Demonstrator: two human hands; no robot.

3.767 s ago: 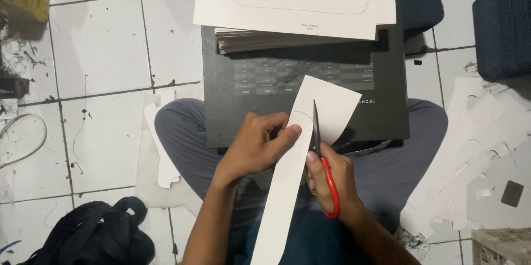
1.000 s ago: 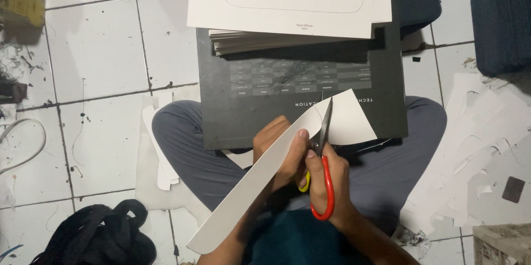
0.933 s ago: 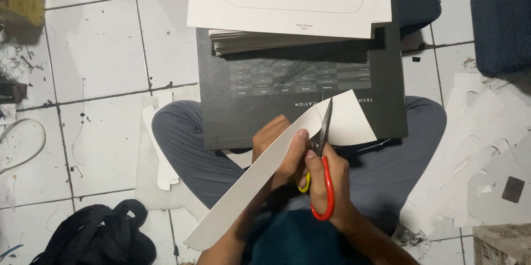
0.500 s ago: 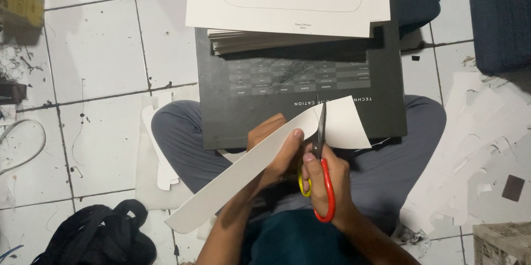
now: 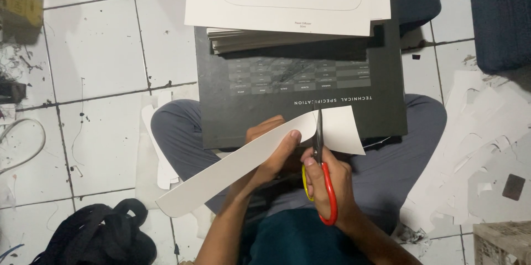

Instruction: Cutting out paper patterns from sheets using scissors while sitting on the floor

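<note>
- A white tiled floor point(image 5: 94, 49) with dark grout lines and scuff marks is seen from above; the person is seated on it with legs crossed, in grey trousers point(image 5: 409, 154).
- A large black box point(image 5: 298, 93) is rested across the lap, with a pale grid and lettering on its lid. On its far edge a stack of grey sheets point(image 5: 260, 41) is laid, topped by a white card sheet point(image 5: 287, 2) bearing a drawn rounded outline.
- A long white card strip point(image 5: 232, 171) is held over the near edge of the box. Its long axis runs diagonally, from the lower left near the floor up to the right, where it ends over the box lid.
- The left hand point(image 5: 274, 151) is closed on the strip from beneath, thumb on top, just left of the cut line.
- The right hand point(image 5: 326, 179) is clamped around the red and yellow handles of a pair of scissors point(image 5: 319, 154), fingers through the loops.
- The scissor blades point away from the body, nearly upright in the view, and cross the strip near its right end. The blades appear nearly closed on the card; how far the cut has run cannot be told.
- The strip lies to the left of the right hand and is supported by the left hand, which is the nearer of the two to its length. The two hands are just beside each other.
- White paper offcuts point(image 5: 475, 143) are scattered on the floor to the right, a black strap bundle point(image 5: 99, 237) lies at lower left, and dark blue cushions point(image 5: 503, 16) are seen at upper right.
</note>
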